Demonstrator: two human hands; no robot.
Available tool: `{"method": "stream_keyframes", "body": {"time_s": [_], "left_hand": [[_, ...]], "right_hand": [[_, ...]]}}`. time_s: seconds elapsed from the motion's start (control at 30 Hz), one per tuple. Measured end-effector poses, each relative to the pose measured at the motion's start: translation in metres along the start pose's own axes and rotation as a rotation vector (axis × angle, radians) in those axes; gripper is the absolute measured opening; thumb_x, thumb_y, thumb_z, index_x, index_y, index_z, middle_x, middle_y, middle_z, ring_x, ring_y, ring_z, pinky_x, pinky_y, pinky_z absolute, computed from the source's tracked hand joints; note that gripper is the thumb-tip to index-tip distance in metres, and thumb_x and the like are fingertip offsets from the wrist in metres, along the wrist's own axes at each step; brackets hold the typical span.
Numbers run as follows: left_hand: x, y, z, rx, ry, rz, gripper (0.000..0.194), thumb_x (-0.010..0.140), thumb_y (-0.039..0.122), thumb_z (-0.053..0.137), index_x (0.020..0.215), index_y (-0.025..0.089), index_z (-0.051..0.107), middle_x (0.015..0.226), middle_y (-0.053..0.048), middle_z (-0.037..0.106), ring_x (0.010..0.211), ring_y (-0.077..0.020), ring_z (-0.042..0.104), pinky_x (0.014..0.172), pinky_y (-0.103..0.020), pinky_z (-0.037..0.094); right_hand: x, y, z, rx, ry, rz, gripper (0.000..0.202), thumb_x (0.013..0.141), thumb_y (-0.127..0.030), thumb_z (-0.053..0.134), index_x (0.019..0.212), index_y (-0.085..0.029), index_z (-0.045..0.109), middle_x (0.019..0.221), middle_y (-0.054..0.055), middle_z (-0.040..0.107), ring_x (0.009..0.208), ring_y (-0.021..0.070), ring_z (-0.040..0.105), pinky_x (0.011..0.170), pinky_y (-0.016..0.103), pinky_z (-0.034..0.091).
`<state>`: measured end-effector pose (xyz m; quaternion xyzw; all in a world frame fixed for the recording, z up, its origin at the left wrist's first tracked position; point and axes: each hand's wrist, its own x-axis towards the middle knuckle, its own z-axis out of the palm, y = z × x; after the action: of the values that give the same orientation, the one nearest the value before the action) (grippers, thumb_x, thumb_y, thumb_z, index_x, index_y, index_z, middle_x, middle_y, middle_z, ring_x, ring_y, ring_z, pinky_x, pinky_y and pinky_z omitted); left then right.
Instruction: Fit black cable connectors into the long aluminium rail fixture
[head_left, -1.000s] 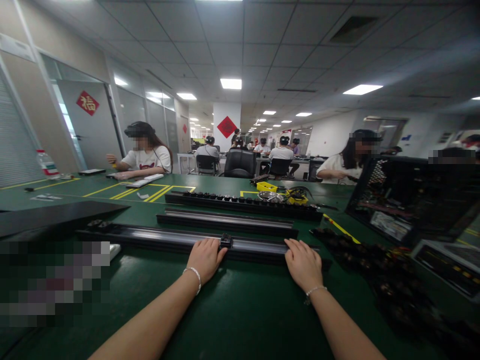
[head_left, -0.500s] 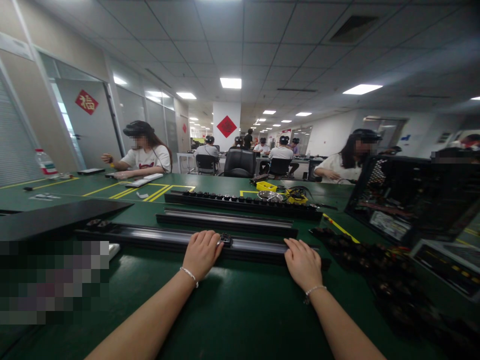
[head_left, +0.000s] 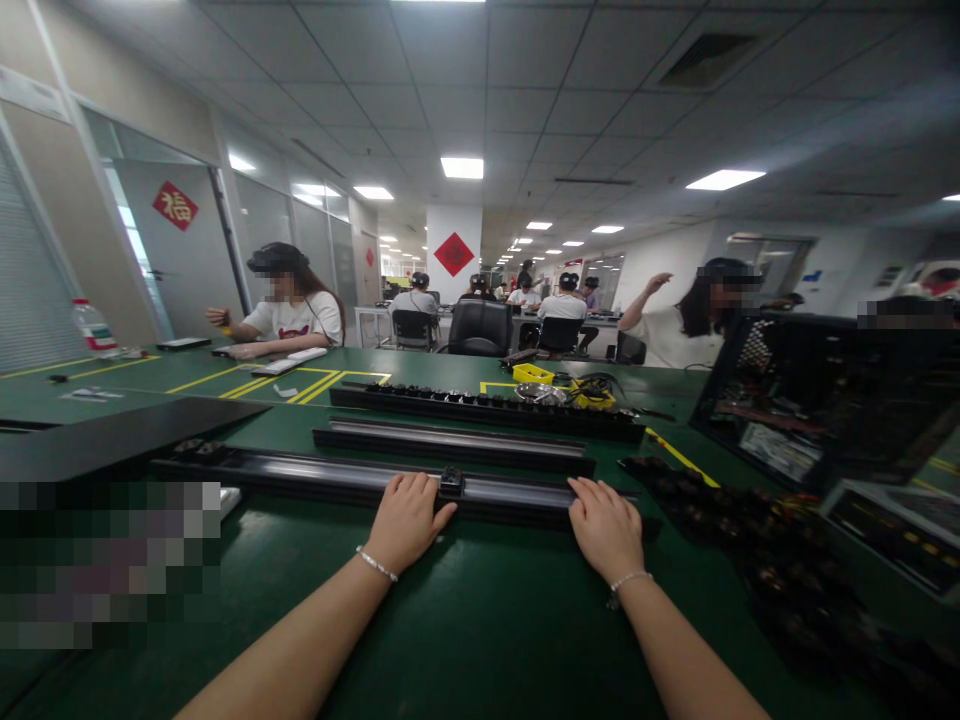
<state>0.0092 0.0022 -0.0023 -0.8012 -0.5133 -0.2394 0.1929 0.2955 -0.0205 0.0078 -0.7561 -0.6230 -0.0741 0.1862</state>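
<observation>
A long black rail with a shiny grey channel lies across the green table before me. A small black block sits in its channel, right of my left hand. My left hand lies over the near side of the rail, its thumb spread away from the fingers and pointing at the block. Farther right, my right hand has its fingers bent over the rail near its right end; its thumb is hidden. More small black parts sit at the rail's left end.
Behind lie a second rail and one filled with black parts. Yellow trays and a metal dish stand farther back. At right are a pile of black parts and an open computer case. Co-workers sit across the table.
My left thumb has come off the black block and swung toward me, leaving the block uncovered. My right hand stays put. The co-worker at right has raised a hand.
</observation>
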Motion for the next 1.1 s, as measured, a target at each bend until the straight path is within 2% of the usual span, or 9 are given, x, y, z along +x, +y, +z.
{"method": "stream_keyframes", "body": {"time_s": [0.43,0.67,1.1], "left_hand": [[0.0039,-0.0035,0.0085,0.001,-0.061,0.021,0.031,0.088,0.046,0.044,0.089,0.018,0.056,0.086,-0.007,0.064,0.082,-0.0226,0.058,0.075,-0.035,0.039],[0.0026,-0.0017,0.0098,-0.003,-0.055,0.02,0.026,0.088,0.043,0.046,0.087,0.019,0.056,0.086,-0.006,0.064,0.082,-0.0216,0.058,0.075,-0.034,0.038],[0.0036,0.0,0.0083,-0.02,-0.073,0.045,0.018,0.089,0.036,0.047,0.087,0.02,0.055,0.086,-0.004,0.064,0.083,-0.0203,0.057,0.077,-0.033,0.037]], "right_hand": [[0.0,-0.0002,0.0015,-0.006,0.014,0.012,0.048,0.085,-0.029,0.027,0.123,-0.028,0.055,0.132,-0.002,0.052,0.125,0.018,0.038,0.103,0.04,0.024],[-0.0001,-0.0006,0.0031,-0.026,0.047,0.004,0.046,0.084,-0.027,0.029,0.121,-0.028,0.057,0.131,-0.001,0.054,0.124,0.0178,0.04,0.101,0.039,0.026],[0.0001,0.0001,0.0012,0.013,0.015,0.008,0.049,0.085,-0.029,0.025,0.123,-0.027,0.055,0.132,-0.001,0.052,0.125,0.0185,0.038,0.103,0.04,0.024]]}}
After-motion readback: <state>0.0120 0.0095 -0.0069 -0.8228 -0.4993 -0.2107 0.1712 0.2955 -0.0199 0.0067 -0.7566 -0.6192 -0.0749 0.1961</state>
